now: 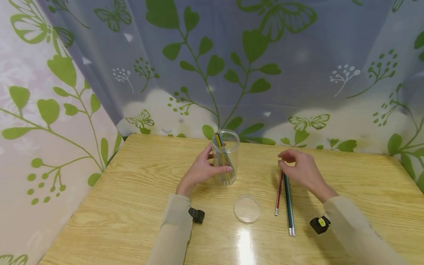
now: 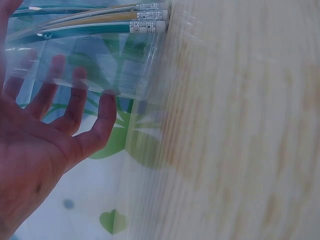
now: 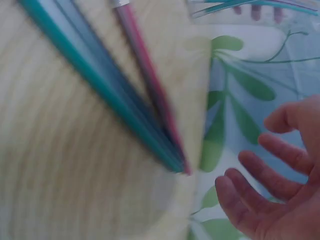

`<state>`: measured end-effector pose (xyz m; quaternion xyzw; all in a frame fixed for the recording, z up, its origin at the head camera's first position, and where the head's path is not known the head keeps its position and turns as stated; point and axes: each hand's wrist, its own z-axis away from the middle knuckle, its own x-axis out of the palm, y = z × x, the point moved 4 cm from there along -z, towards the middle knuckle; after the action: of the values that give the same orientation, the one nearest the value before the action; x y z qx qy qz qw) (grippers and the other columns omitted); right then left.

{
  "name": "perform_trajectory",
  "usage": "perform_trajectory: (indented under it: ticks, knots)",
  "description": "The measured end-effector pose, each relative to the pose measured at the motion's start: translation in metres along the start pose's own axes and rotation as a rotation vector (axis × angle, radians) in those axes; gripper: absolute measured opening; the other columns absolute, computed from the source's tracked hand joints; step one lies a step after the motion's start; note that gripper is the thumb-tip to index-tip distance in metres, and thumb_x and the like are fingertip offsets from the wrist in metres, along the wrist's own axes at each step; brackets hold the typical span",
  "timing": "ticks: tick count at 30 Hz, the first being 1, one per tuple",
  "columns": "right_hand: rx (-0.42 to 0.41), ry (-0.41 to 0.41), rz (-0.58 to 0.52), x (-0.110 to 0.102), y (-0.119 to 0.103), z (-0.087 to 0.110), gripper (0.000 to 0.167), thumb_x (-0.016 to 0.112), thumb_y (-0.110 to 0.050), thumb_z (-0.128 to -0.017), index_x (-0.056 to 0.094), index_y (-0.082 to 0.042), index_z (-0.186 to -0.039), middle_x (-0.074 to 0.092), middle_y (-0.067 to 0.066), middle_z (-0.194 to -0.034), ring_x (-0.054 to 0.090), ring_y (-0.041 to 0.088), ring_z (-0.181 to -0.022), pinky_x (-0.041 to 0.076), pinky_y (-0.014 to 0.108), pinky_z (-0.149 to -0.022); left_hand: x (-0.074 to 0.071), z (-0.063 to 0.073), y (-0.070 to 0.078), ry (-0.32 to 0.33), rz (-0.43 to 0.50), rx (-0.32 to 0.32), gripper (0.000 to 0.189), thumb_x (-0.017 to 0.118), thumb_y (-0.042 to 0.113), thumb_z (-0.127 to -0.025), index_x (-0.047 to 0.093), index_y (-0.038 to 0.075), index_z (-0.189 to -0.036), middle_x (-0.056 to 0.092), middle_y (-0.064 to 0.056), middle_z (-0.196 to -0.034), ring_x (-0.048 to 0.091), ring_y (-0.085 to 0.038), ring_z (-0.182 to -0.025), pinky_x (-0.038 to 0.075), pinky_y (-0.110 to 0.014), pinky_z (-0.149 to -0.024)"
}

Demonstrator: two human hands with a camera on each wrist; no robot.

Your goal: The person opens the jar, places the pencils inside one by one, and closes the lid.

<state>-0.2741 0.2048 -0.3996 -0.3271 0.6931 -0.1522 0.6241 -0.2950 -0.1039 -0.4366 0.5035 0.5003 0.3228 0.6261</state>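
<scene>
A clear plastic jar (image 1: 234,158) stands upright near the table's far edge, with several pencils (image 1: 222,152) leaning inside it. My left hand (image 1: 201,168) grips the jar from the left, thumb across its near side. In the left wrist view the pencils' eraser ends (image 2: 147,26) rest at the jar's bottom. To the right, my right hand (image 1: 303,170) hovers over the far ends of a red pencil (image 1: 279,195) and dark green pencils (image 1: 289,206) lying on the table. Its fingers (image 3: 270,172) are loosely bent with nothing between them.
A round clear lid (image 1: 246,209) lies flat on the wooden table (image 1: 132,206), between the jar and the loose pencils. Behind the far edge hangs a curtain (image 1: 298,73) printed with leaves and butterflies. Small black devices are strapped at both wrists.
</scene>
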Motion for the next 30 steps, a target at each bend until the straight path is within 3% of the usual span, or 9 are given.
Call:
perform_trajectory:
  ticks: [9,12,16,21,27,30]
  knots:
    - [0.172,-0.019,0.090,0.016,0.032,-0.008,0.038,0.059,-0.029,-0.099,0.068,0.002,-0.117,0.070,0.027,-0.118,0.065,0.043,-0.107,0.055,0.054,-0.084,0.000,0.001,-0.002,-0.004,-0.016,0.000,0.098,0.089,0.033,-0.080,0.029,0.051,-0.155,0.047,0.002,-0.153,0.054,-0.035,-0.135,0.056,-0.055,-0.097]
    - [0.218,-0.067,0.124,0.021,0.037,-0.012,0.044,0.060,-0.035,-0.098,0.067,0.004,-0.119,0.069,0.027,-0.116,0.065,0.042,-0.102,0.055,0.046,-0.071,0.000,0.001,-0.002,-0.002,-0.014,-0.003,0.098,0.089,0.032,-0.080,0.030,0.051,-0.155,0.047,0.001,-0.153,0.055,-0.037,-0.133,0.057,-0.055,-0.096]
    - [0.273,-0.121,0.174,0.026,0.041,-0.016,0.047,0.061,-0.039,-0.096,0.069,0.003,-0.115,0.065,0.029,-0.119,0.061,0.042,-0.096,0.046,0.035,-0.055,0.001,0.001,-0.001,-0.003,-0.004,0.005,0.098,0.089,0.031,-0.080,0.031,0.048,-0.156,0.045,0.002,-0.154,0.057,-0.038,-0.131,0.057,-0.055,-0.096]
    - [0.301,-0.114,0.219,0.029,0.043,-0.020,0.041,0.063,-0.037,-0.094,0.072,0.000,-0.110,0.062,0.030,-0.123,0.056,0.053,-0.109,0.049,0.044,-0.059,0.001,0.001,0.000,-0.009,-0.007,0.021,0.097,0.088,0.030,-0.081,0.031,0.043,-0.158,0.043,0.004,-0.155,0.055,-0.036,-0.133,0.055,-0.056,-0.098]
    - [0.346,-0.099,0.178,0.030,0.044,-0.026,0.030,0.063,-0.030,-0.092,0.072,-0.002,-0.099,0.071,0.022,-0.108,0.064,0.031,-0.082,0.048,0.036,-0.053,0.001,0.000,-0.001,0.001,-0.018,0.018,0.099,0.089,0.031,-0.081,0.028,0.051,-0.156,0.043,0.007,-0.155,0.051,-0.031,-0.136,0.055,-0.054,-0.100]
    - [0.389,-0.102,0.139,0.029,0.044,-0.026,0.028,0.063,-0.031,-0.091,0.072,-0.004,-0.093,0.072,0.018,-0.100,0.060,0.024,-0.073,0.045,0.032,-0.051,0.000,-0.001,-0.001,0.002,-0.019,0.015,0.099,0.088,0.031,-0.081,0.029,0.048,-0.158,0.044,0.007,-0.154,0.051,-0.031,-0.136,0.055,-0.054,-0.100]
